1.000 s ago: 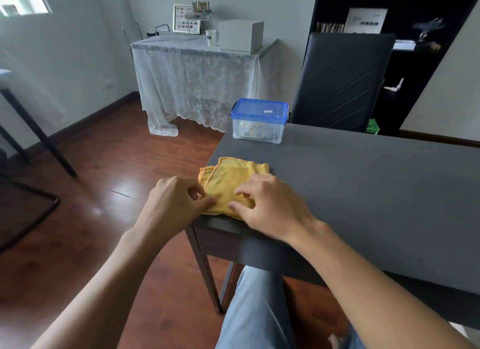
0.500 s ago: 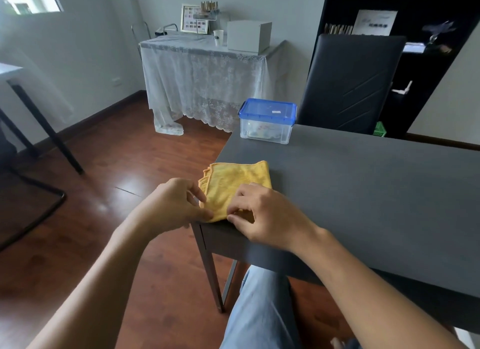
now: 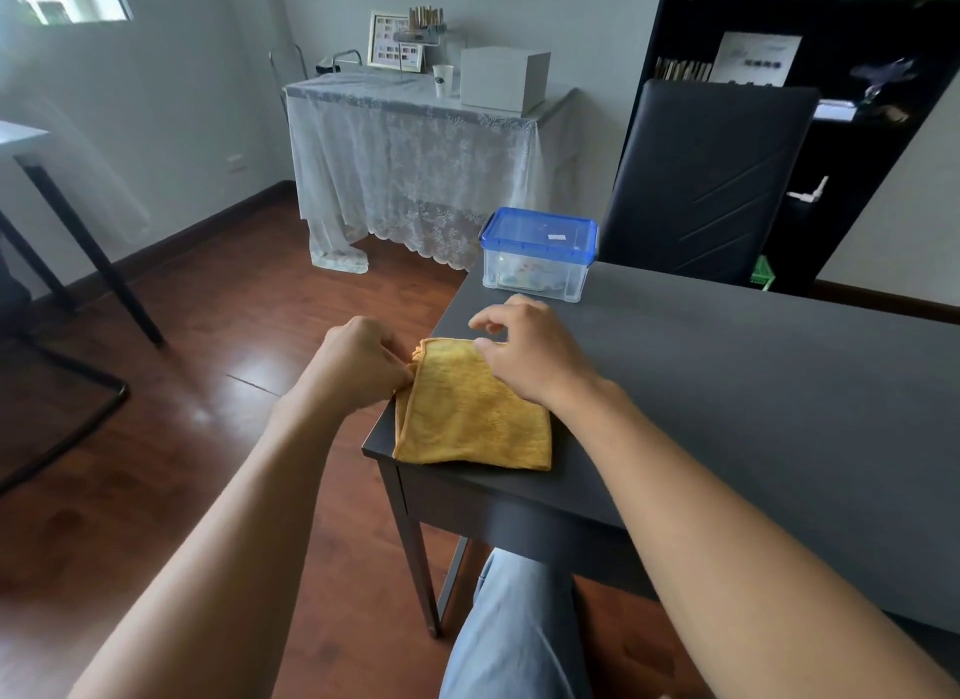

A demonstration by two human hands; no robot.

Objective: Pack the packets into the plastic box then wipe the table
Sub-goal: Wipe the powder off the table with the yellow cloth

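A folded yellow cloth [image 3: 470, 417] lies on the near left corner of the dark grey table [image 3: 753, 402]. My left hand [image 3: 358, 360] is at the cloth's far left corner, off the table's edge, fingers pinching the cloth's hem. My right hand [image 3: 524, 352] hovers over the cloth's far edge with fingers curled and apart, thumb tip touching the fabric. The clear plastic box [image 3: 537, 254] with its blue lid on stands at the table's far left corner; packets show faintly inside.
A black chair [image 3: 701, 178] stands behind the table's far side. A lace-covered side table [image 3: 415, 147] with a white box is further back. A black shelf unit [image 3: 857, 126] fills the right. My knee in jeans [image 3: 514, 625] is under the table.
The cloth has been folded over and now lies doubled at the table's corner. Both hands moved from its near edge to its far edge. My right hand's fingers lifted off.
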